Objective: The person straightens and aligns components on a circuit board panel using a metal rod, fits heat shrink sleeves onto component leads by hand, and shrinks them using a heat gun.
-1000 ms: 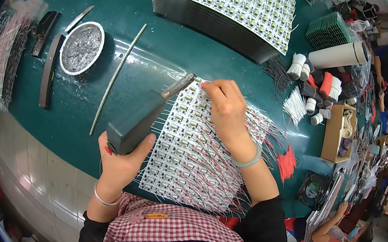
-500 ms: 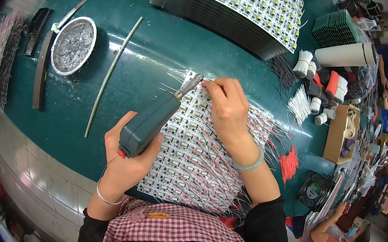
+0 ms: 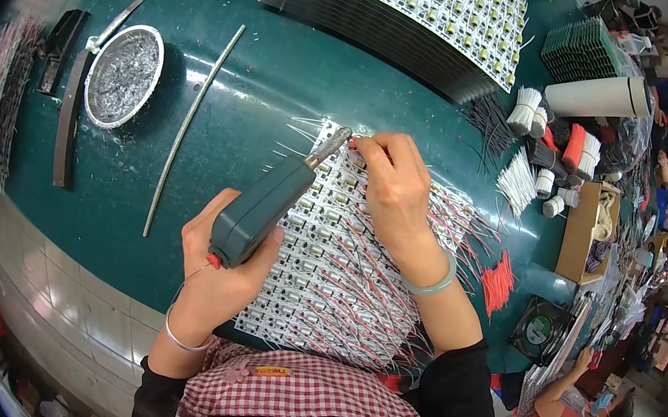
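Observation:
My left hand (image 3: 215, 292) is wrapped round a dark green soldering gun (image 3: 262, 214), whose metal tip points up and to the right. That tip rests at or just above the far edge of a panel of small white circuit boards (image 3: 283, 290). Right beside it, my right hand (image 3: 398, 185) is closed in a pinch on a small red wire (image 3: 352, 144); its far end is hidden by the fingers and tip. Many red, black and white wires stick out over the panel's right half, under my right forearm.
A tall stack of board panels (image 3: 408, 28) stands at the back. To the left lie a bowl of grey solder dross (image 3: 125, 78), a long solder bar (image 3: 196, 119) and a knife (image 3: 122, 22). Loose red wires (image 3: 497, 286), wire bundles (image 3: 516, 180) and a fan (image 3: 541, 333) are on the right.
Both hands and the soldering gun keep almost the same place at the panel's far edge. The view has shifted very slightly.

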The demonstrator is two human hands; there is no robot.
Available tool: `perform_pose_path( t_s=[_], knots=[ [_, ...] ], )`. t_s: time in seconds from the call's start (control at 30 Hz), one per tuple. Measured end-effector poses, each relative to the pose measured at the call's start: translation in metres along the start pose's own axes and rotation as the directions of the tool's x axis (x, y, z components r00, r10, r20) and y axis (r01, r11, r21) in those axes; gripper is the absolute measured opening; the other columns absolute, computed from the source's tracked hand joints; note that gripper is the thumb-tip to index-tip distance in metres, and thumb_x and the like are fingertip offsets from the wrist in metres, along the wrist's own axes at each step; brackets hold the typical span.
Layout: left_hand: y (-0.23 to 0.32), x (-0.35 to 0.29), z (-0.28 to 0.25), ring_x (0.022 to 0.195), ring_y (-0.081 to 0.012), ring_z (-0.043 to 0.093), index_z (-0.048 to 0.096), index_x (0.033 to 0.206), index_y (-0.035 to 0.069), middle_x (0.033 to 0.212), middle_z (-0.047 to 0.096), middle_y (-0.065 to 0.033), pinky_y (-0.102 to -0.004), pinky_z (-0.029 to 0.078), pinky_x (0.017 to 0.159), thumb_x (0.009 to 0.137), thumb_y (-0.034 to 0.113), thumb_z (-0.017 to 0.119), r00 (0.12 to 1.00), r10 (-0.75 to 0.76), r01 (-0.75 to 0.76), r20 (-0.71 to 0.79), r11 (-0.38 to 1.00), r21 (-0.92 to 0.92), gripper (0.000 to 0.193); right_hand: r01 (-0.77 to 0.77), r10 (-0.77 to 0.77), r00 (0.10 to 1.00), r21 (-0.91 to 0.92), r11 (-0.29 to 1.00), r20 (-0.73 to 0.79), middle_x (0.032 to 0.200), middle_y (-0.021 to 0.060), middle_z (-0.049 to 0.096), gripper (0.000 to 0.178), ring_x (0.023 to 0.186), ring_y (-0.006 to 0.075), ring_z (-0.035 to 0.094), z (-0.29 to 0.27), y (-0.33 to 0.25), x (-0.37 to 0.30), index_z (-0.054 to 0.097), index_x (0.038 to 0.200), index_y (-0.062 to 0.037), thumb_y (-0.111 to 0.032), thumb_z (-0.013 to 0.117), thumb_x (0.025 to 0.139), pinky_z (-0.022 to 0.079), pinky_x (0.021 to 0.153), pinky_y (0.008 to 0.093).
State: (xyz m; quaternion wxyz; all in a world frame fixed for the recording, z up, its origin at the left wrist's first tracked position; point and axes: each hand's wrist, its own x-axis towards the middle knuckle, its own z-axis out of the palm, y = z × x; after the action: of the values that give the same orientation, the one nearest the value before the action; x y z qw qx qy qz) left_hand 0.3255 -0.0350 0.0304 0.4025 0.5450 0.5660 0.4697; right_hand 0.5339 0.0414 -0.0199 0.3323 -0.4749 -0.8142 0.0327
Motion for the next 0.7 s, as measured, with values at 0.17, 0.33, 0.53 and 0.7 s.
perform_pose_path(
  t_s=[0.17, 0.33, 0.53, 0.7],
  knots=[
    [0.005, 0.0, 0.002, 0.062, -0.0202, 0.057, 0.064, 0.084, -0.003, 0.076, 0.059, -0.0097, -0.0315, 0.043, 0.057, 0.077, -0.006, 0.07, 1.0, -0.006, 0.006, -0.007, 0.998, 0.07, 0.01, -0.006, 0.006, 1.0, -0.004, 1.0, 0.012, 0.089, 0.0119, 0.059, 0.024, 0.08, 0.0266, 0.06, -0.001, -0.001, 0.0, 0.064, 0.094, 0.0018, 0.008, 0.067, 0.071, 0.051, 0.063, 0.036],
    [0.005, -0.001, 0.0, 0.06, -0.0205, 0.055, 0.063, 0.083, -0.002, 0.074, 0.057, -0.0097, -0.0316, 0.043, 0.056, 0.078, -0.005, 0.07, 0.998, -0.059, 0.056, 0.026, 0.994, 0.091, 0.009, -0.006, 0.006, 1.0, -0.007, 1.0, 0.017, 0.09, 0.0116, 0.059, 0.024, 0.08, 0.0263, 0.06, -0.002, -0.003, 0.001, 0.064, 0.093, 0.0019, 0.008, 0.066, 0.07, 0.052, 0.064, 0.0356],
    [0.013, -0.003, -0.007, 0.06, -0.0127, 0.056, 0.066, 0.088, -0.005, 0.083, 0.067, -0.0072, -0.0277, 0.045, 0.056, 0.079, -0.004, 0.073, 0.996, -0.09, 0.09, -0.03, 0.996, 0.023, 0.012, -0.002, 0.002, 1.0, -0.026, 1.0, 0.014, 0.09, 0.0111, 0.059, 0.025, 0.08, 0.026, 0.06, -0.001, -0.002, 0.001, 0.064, 0.093, 0.0013, 0.008, 0.065, 0.069, 0.052, 0.063, 0.0356],
    [0.02, -0.003, -0.02, 0.061, -0.0083, 0.057, 0.064, 0.115, -0.005, 0.101, 0.071, -0.0104, -0.0224, 0.044, 0.05, 0.081, -0.004, 0.074, 0.91, -0.415, 0.393, 0.009, 0.854, -0.341, 0.036, -0.005, 0.005, 1.0, -0.035, 0.999, 0.011, 0.09, 0.0111, 0.06, 0.026, 0.081, 0.0262, 0.06, 0.0, -0.001, 0.0, 0.064, 0.094, 0.001, 0.009, 0.065, 0.069, 0.052, 0.063, 0.0356]
  ],
)
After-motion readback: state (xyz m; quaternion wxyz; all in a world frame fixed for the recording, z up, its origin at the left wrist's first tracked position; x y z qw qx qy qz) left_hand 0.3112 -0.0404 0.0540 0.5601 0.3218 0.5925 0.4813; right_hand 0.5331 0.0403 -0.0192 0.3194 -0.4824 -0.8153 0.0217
